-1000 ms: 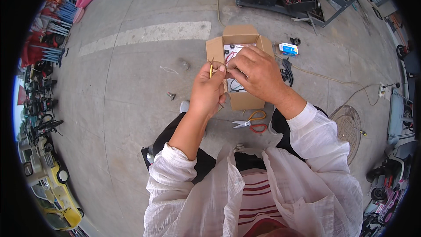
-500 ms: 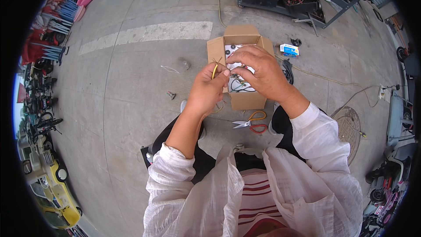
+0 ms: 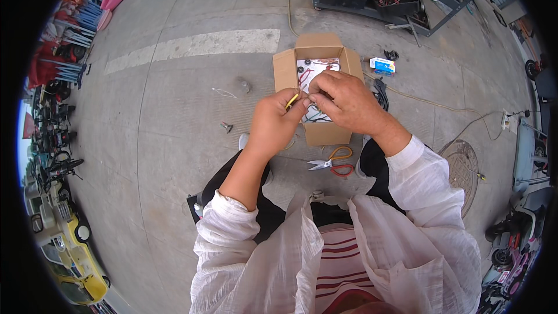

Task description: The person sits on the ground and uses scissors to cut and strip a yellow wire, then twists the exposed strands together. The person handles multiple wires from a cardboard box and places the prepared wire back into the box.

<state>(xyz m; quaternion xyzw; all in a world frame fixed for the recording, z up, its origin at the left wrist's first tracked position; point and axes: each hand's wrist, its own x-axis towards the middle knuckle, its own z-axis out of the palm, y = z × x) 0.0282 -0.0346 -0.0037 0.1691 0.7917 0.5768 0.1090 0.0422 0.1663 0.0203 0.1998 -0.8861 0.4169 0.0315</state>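
Wire [image 3: 292, 102] more aslant in left fingers [image 3: 283, 96]

1 head-worn fisheye view; faces down; shirt [image 3: 264, 259] near, floor [image 3: 186, 96] farther.

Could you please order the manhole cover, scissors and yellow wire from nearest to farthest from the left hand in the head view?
1. Yellow wire, held in the left hand.
2. Scissors, on the floor, to its right.
3. Manhole cover, farther right.
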